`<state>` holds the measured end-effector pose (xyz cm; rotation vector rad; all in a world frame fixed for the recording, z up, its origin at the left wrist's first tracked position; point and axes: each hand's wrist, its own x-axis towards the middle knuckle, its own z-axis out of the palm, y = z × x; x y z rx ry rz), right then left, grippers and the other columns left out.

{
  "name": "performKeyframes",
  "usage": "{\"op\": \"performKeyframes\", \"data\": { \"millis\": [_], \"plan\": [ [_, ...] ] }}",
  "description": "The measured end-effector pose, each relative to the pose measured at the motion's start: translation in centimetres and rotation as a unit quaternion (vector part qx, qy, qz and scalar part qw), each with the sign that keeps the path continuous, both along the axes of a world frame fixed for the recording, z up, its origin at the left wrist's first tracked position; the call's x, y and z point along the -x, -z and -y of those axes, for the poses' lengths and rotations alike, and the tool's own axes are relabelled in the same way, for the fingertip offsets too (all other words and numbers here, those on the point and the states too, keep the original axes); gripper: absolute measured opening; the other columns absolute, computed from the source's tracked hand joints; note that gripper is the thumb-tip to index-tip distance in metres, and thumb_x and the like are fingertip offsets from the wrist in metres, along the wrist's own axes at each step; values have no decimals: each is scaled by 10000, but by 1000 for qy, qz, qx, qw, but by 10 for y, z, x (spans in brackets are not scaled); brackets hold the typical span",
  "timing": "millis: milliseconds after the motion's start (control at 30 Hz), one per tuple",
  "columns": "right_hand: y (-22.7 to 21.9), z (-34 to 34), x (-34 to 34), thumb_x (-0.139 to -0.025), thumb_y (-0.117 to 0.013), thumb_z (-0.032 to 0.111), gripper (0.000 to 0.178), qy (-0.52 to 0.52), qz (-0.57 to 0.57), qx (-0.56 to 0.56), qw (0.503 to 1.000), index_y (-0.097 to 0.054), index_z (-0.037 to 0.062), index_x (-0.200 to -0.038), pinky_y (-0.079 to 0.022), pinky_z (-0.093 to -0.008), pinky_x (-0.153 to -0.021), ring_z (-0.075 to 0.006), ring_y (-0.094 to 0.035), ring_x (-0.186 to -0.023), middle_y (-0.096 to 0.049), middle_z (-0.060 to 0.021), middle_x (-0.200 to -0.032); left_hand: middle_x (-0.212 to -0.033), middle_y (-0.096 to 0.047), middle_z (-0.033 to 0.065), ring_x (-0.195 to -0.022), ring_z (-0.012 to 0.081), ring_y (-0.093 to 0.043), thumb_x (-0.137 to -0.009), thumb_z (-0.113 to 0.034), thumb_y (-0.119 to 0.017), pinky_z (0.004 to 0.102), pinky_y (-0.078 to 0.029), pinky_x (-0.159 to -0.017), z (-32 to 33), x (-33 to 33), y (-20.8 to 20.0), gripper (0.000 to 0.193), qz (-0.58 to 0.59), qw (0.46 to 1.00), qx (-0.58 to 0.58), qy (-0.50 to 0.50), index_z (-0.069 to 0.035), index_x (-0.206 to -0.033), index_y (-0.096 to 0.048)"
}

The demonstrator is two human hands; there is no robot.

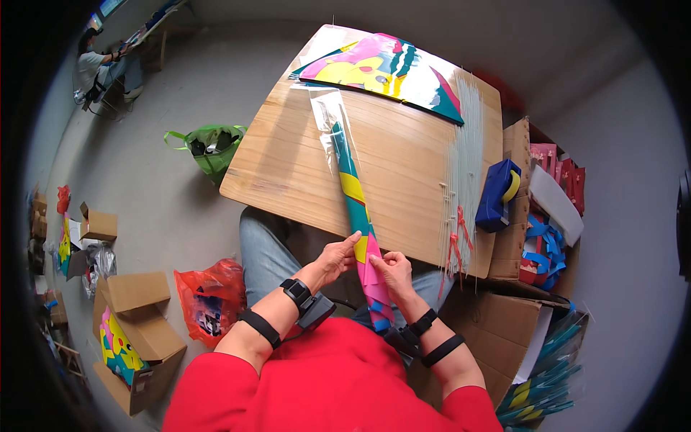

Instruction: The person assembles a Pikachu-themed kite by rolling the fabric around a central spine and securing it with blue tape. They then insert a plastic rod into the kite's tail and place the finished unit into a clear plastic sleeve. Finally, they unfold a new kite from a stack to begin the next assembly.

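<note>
A rolled-up kite in teal, yellow and pink slants from the tabletop toward my lap. Its far tip is inside a clear plastic sleeve lying on the wood. My left hand closes on the roll from the left, thumb on top. On the other side, lower down, my right hand pinches the pink part between thumb and fingers. Blue pieces show at the roll's near end. Flat printed kite sheets in pink, yellow, teal and white lie across the table's far edge.
Thin pale rods with red ties line the wooden table's right side. Beside them are a blue tape dispenser and cardboard boxes. Wrapped rolls fill the lower right. Green and red bags stand left; a person sits far left.
</note>
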<state>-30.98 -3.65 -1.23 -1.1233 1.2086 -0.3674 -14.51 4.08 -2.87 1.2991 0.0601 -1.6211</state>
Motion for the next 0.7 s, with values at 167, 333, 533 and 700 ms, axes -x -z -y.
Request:
{"op": "performKeyframes", "data": {
  "millis": [167,333,533,700],
  "plan": [
    [10,7,-1,-810,-808,210,320,-30,-121,125,984,-586,-1,-901,-484,-231,-534,-76,-582,-626,-644,-31,-759,-1011,-712,72,-868,172,-697,-927,-220,-689,351,-581,-766,8,31,4,260,-25,998,58,-23,-39,-1106,-641],
    [-45,21,35,-796,-782,327,357,-198,-128,156,959,-681,-8,-867,-526,-308,-671,-155,-665,-714,-699,-99,-757,-966,-712,74,-816,156,-702,-927,-183,-687,318,-606,-718,2,27,-3,204,-13,998,36,-48,-36,-1063,-644],
    [-103,-14,160,-783,-779,81,295,-267,-67,247,929,-639,17,-1035,-541,-305,-737,-198,-687,-853,-682,-88,-962,-1011,-706,98,-861,177,-706,-937,-147,-668,330,-611,-757,8,26,-22,214,-59,994,74,-51,-2,-1092,-635],
    [-121,-71,196,-778,-773,44,291,-273,-43,236,932,-642,11,-1035,-554,-298,-710,-211,-694,-827,-681,-107,-941,-1025,-708,82,-886,163,-704,-960,-171,-636,307,-598,-807,17,25,-34,220,-49,994,98,-29,-12,-1113,-629]
  ]
}}
